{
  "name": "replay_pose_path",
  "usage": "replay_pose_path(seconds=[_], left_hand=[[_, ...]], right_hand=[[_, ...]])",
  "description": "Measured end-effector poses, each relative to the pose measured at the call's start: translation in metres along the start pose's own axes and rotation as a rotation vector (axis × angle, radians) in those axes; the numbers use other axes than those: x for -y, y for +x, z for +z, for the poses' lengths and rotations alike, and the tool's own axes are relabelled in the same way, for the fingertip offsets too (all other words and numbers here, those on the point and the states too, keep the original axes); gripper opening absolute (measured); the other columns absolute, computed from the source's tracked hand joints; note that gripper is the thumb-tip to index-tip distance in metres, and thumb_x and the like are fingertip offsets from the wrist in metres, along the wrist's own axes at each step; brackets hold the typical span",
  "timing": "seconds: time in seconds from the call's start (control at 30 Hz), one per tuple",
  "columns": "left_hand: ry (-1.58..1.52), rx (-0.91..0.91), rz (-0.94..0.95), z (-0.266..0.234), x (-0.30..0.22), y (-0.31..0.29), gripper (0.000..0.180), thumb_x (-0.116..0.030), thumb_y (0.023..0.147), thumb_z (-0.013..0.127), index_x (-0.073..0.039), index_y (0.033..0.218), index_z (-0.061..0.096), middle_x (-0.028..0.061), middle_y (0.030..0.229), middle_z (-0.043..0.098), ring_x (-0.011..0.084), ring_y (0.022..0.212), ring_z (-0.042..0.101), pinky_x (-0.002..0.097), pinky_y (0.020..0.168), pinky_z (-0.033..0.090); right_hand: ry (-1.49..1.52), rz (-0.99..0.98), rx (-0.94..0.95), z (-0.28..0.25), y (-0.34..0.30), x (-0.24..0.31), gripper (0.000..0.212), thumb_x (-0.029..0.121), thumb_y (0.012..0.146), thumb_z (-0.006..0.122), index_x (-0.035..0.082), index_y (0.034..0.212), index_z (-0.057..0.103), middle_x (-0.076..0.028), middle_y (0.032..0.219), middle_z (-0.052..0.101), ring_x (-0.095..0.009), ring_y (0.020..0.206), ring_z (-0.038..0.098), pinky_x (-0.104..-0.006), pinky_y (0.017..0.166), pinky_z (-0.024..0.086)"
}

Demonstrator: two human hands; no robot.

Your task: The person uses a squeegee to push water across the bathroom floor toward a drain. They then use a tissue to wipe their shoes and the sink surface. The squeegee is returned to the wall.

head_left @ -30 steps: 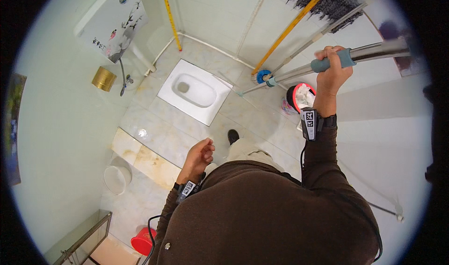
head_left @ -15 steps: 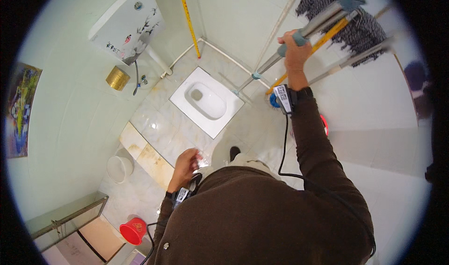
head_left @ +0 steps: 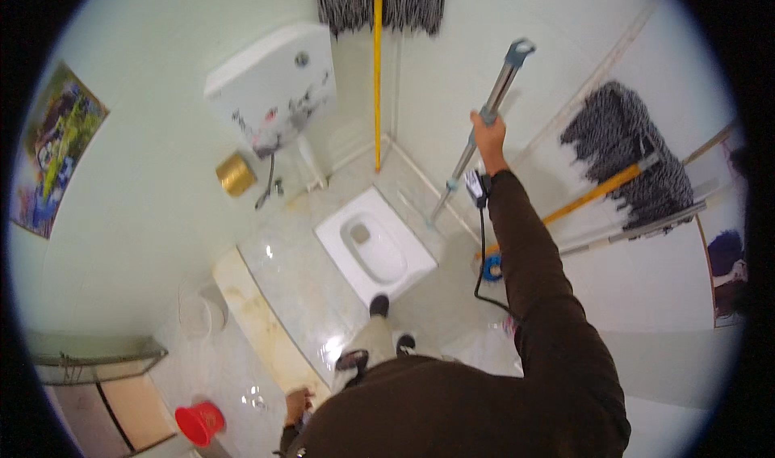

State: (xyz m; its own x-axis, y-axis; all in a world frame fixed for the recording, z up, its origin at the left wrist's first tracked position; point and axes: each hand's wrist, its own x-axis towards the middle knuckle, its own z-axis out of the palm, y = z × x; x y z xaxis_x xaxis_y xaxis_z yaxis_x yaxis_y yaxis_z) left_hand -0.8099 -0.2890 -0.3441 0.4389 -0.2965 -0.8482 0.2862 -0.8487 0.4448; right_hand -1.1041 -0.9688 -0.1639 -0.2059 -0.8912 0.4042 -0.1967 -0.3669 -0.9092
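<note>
My right hand is closed around a long metal pole with grey-green grips. The pole leans, its top up by the wall and its lower end near the floor, right of the squat toilet; what is fixed to that end I cannot make out. Down by my left side, my left hand hangs with loosely bent fingers and no object visible in it. It is nearest to the stained pale ledge on the floor.
Grey string mops with yellow handles stand against the back wall and right wall. A cistern and gold paper holder are on the left wall. A white bucket, red bucket and blue brush are on the floor.
My right hand has swung the pole to the left, and the pole stands steeper. My left hand has dropped lower toward my side. The view has shifted, with my feet now closer to the toilet.
</note>
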Motion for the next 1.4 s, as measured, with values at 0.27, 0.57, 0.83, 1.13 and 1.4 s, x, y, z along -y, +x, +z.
replay_pose_path(seconds=[0.27,0.57,0.83,1.13,1.4], left_hand=[[0.138,0.172,0.21,0.029,-0.065,0.054,0.032,-0.03,0.083,0.047,0.0,0.093,0.052,0.0148,0.082,0.062,0.0189,0.059,0.05,0.0306,0.052,0.04],[0.257,0.294,0.359,-0.002,-0.09,0.087,0.047,-0.038,0.084,0.045,0.003,0.107,0.051,0.0163,0.093,0.062,0.0242,0.079,0.057,0.0338,0.067,0.047],[0.515,0.428,0.546,0.038,-0.224,0.155,0.024,-0.024,0.082,0.051,-0.003,0.092,0.056,0.0143,0.084,0.06,0.0253,0.073,0.059,0.0358,0.063,0.049],[0.909,0.634,0.584,0.177,-0.298,0.198,0.019,-0.026,0.08,0.055,-0.008,0.077,0.061,0.0118,0.07,0.061,0.0235,0.062,0.056,0.0366,0.057,0.046],[1.075,0.607,0.416,0.257,-0.254,0.199,0.015,-0.022,0.082,0.053,-0.007,0.081,0.058,0.0098,0.069,0.061,0.0194,0.054,0.052,0.0338,0.048,0.043]], right_hand=[[-0.713,0.327,-0.047,-0.001,0.079,-0.049,0.047,0.04,0.073,0.063,0.0,0.096,0.057,-0.021,0.096,0.06,-0.04,0.088,0.057,-0.0456,0.079,0.046],[-0.691,0.546,-0.286,-0.046,0.156,-0.086,0.058,0.035,0.074,0.067,-0.01,0.103,0.044,-0.026,0.098,0.056,-0.038,0.091,0.057,-0.045,0.076,0.048],[-0.807,0.509,0.598,-0.106,-0.037,-0.134,0.066,0.054,0.08,0.051,-0.005,0.111,0.05,-0.026,0.11,0.053,-0.037,0.102,0.05,-0.0412,0.089,0.038],[-0.128,1.519,0.284,-0.343,-0.471,0.013,0.045,0.039,0.085,0.053,-0.006,0.087,0.061,-0.015,0.078,0.064,-0.023,0.06,0.061,-0.0331,0.06,0.052],[-0.173,1.524,-0.229,-0.404,-0.623,0.035,0.03,0.026,0.082,0.048,0.001,0.082,0.064,-0.011,0.072,0.065,-0.02,0.056,0.061,-0.0338,0.052,0.051]])
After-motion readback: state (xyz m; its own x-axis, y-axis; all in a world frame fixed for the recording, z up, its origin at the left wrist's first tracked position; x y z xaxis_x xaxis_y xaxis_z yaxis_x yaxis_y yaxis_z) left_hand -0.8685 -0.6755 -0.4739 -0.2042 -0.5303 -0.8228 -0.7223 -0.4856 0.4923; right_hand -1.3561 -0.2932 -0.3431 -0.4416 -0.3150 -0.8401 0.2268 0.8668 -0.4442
